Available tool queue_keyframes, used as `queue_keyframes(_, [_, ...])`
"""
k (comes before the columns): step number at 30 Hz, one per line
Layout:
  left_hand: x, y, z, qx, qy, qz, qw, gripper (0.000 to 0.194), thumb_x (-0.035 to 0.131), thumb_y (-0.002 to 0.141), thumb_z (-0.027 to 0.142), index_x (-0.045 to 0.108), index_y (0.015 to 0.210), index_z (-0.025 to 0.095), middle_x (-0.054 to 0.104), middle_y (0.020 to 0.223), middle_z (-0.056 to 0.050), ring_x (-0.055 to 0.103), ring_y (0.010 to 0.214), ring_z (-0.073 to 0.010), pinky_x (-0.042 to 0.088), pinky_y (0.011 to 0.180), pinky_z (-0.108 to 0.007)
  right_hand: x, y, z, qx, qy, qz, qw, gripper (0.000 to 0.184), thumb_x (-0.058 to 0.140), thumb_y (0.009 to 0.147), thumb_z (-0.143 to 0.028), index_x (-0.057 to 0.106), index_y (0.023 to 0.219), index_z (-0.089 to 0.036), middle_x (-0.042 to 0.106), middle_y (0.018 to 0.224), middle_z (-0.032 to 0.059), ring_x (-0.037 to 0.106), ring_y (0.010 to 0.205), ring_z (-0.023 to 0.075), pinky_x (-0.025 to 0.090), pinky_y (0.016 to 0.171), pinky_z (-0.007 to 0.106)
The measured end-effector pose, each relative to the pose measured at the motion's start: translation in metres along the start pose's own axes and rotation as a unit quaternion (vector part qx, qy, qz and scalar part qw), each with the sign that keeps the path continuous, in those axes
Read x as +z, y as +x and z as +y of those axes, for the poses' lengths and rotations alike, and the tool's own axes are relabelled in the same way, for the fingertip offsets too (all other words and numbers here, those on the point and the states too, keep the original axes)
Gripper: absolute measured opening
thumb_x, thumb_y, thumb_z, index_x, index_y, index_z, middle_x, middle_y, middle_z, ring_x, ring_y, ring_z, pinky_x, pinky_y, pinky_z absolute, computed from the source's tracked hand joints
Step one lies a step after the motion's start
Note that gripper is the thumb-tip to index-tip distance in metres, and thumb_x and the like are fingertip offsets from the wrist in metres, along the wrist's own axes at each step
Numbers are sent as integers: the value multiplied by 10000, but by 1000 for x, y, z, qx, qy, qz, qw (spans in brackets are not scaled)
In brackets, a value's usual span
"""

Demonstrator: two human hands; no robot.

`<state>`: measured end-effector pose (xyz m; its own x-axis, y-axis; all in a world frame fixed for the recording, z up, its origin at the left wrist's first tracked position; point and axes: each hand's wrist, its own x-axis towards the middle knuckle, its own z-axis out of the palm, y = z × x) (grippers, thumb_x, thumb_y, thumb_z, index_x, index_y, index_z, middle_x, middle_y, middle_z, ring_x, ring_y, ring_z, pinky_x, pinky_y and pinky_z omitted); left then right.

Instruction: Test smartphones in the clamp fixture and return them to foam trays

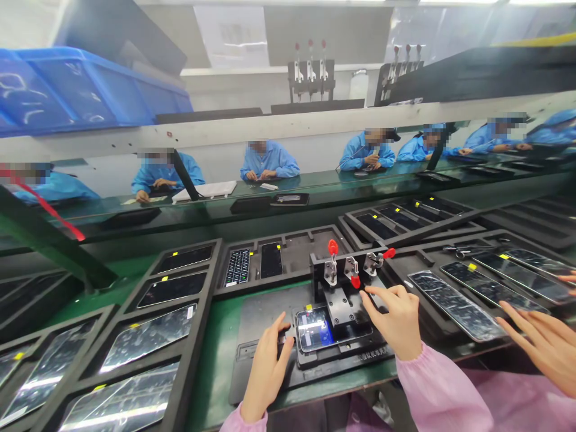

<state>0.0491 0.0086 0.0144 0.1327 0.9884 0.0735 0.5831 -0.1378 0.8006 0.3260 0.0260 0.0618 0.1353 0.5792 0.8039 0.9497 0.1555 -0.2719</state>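
Left fingers (285, 356), narrowly parted, are curving beside a phone (315, 330), ideally steadying it; right fingers (380, 293), grip unclear, are bending near a red handle (355, 281)

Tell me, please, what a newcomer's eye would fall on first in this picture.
Probably the red-tipped clamps on the black fixture right of centre, with the right hand beside them and a lit phone in front. Next might come the blue bin at upper left and the people in blue along the far bench.
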Motion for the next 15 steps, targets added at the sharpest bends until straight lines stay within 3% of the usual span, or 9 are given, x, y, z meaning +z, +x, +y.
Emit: queue_keyframes(15, [-2, 0, 5, -1, 1, -9, 1000, 445, 347, 904, 405, 310, 1334, 299, 543, 1194, -37, 483, 1118, -182, 346, 993, -394, 10, 6, -1, 1, -13, -29, 999, 205, 592, 787, -382, 609, 692, -201, 624, 644, -26, 480, 632, 100, 262, 733, 292])
